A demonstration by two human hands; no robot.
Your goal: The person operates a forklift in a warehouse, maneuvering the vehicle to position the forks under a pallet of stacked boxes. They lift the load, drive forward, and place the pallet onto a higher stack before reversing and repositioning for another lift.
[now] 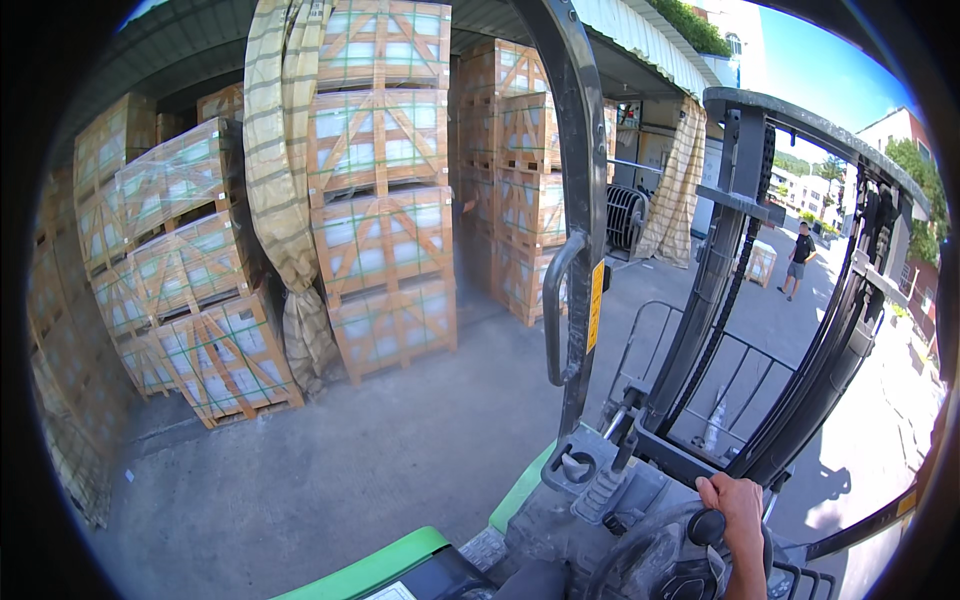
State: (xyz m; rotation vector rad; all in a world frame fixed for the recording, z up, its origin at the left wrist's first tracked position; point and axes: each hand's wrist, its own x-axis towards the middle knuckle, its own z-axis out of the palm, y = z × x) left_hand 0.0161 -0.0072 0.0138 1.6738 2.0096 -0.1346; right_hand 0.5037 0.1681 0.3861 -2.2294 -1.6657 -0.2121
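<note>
I sit in a forklift. My left hand is closed over the black knob of the dark steering wheel at the lower right, with the forearm coming up from the bottom edge. My right hand is out of the picture. Ahead of the wheel rises the black mast with its chain. A black cab pillar with a grab handle stands just left of it.
Tall stacks of wrapped wooden crates stand under a roof to the left, some leaning. A striped tarp hangs between them. A person stands far off on the sunlit concrete. The forklift's green body shows below.
</note>
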